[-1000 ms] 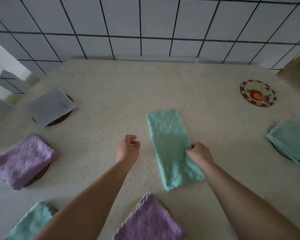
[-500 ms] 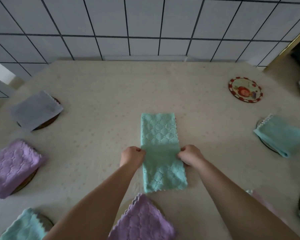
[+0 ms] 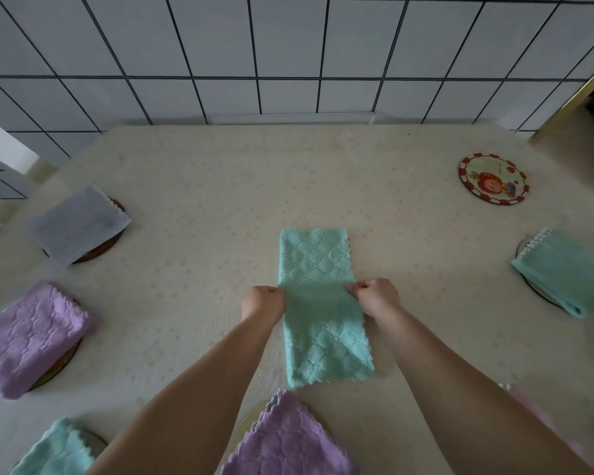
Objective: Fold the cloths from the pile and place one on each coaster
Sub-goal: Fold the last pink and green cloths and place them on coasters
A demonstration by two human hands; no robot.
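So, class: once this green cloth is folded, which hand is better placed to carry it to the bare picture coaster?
Probably the right hand: the coaster lies far right, while the left hand would cross the cloth.

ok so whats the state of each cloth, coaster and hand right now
long teal quilted cloth: flat on table, folded into a strip, pinched at both long edges
left hand: grip on strip's left edge
right hand: grip on strip's right edge
round red-rimmed picture coaster: bare
grey folded cloth: on a coaster
purple folded cloth: on a coaster
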